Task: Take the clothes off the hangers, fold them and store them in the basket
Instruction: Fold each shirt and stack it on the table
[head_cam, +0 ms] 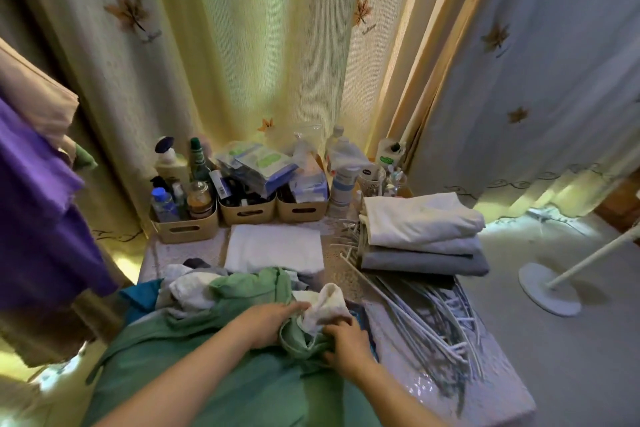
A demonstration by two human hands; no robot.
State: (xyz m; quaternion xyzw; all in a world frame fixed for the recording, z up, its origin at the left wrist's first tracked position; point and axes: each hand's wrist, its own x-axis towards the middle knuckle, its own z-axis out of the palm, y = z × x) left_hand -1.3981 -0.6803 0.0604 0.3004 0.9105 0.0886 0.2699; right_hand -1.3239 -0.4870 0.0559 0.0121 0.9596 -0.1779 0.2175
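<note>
A purple garment (41, 211) hangs at far left, off the desk (491, 402). At the desk's near edge lies a clothes pile w/ a green garment (214, 357) on top. The L hand (273, 322) rests on it, fingers nearly straight, tips touching a white cloth (325, 302). The R hand (346, 345) is just beside, fingers curled, gripping a fold of the green garment. In the middle is a white towel (273, 246), w/ beige bins (242, 215) at the far edge. At the right edge a folded stack (422, 236) sits near bare hangers (433, 319).
</note>
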